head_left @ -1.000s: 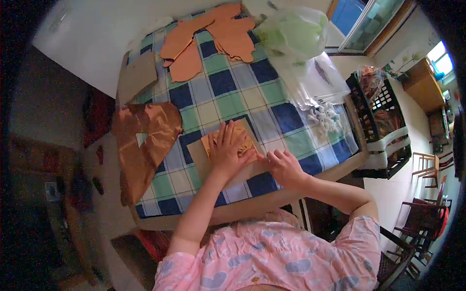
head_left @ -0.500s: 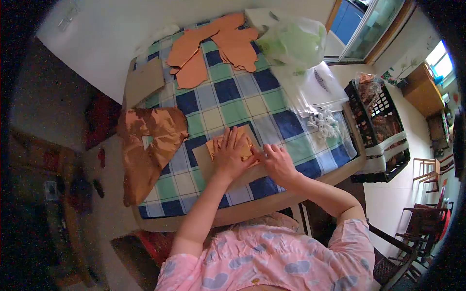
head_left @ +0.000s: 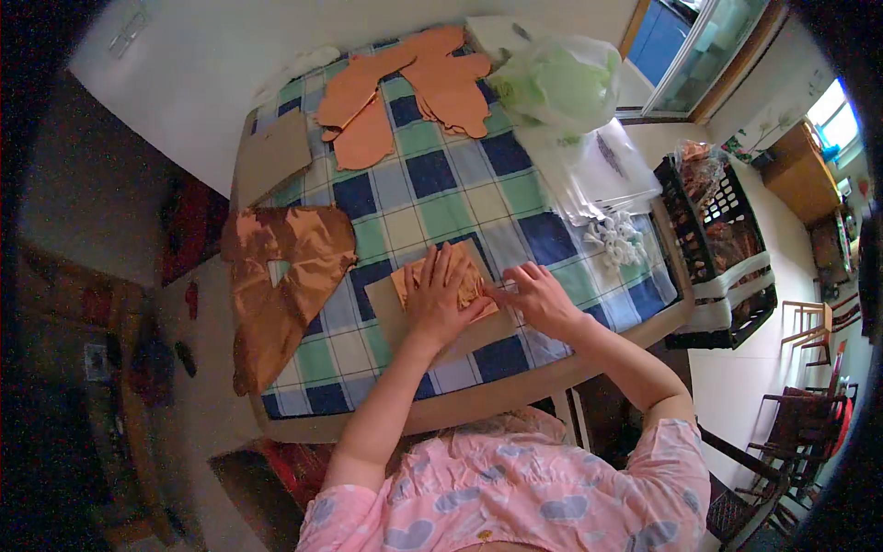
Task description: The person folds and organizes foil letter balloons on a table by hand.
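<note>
A folded copper-orange cloth lies on a flat piece of cardboard near the bed's front edge. My left hand presses on the cloth, fingers spread. At the cloth's right edge is my right hand, its fingers curled and the thumb and forefinger closed on the border. The exact grip is small and partly hidden. To the left, a larger shiny copper-coloured cloth hangs over the bed's side, apart from both hands.
Flat orange pieces lie at the back of the checked bed cover. Another cardboard sheet is at the left. Clear plastic sleeves, a green-white bag and white cords lie right. A black crate stands beside the bed.
My right hand has shifted slightly to the right and away from my left hand, along the cloth's edge. My left hand stays pressed in place.
</note>
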`<state>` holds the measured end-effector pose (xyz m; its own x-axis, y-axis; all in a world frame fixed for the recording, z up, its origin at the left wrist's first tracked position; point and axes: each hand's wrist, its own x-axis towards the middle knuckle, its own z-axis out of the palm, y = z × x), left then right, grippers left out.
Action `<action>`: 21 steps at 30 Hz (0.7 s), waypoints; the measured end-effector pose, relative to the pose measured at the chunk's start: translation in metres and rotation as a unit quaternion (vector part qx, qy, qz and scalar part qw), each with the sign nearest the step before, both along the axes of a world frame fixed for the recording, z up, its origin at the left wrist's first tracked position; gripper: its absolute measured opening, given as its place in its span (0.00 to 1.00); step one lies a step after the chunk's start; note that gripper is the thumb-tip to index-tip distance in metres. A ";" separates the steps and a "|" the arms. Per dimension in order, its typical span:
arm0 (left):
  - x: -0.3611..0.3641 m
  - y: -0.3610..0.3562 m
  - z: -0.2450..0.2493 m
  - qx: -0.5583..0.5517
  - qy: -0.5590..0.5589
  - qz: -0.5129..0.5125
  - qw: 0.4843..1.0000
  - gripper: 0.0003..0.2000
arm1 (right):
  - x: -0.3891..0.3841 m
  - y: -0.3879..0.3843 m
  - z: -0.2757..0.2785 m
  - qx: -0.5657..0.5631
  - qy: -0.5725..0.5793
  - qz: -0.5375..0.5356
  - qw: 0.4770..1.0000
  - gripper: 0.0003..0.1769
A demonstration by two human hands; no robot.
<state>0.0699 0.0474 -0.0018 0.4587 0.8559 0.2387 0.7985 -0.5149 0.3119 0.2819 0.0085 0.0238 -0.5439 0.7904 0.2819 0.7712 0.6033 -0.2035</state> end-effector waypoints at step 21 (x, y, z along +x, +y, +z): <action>-0.001 -0.003 0.009 -0.008 0.000 -0.013 1.000 0.18 | 0.020 0.026 0.011 0.038 -0.098 0.149 0.983 0.20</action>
<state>0.0689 0.0447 0.0071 0.4809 0.8475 0.2247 0.7849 -0.5304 0.3203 0.3021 0.0345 0.0347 -0.7983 0.5680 0.2005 0.5773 0.8164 -0.0144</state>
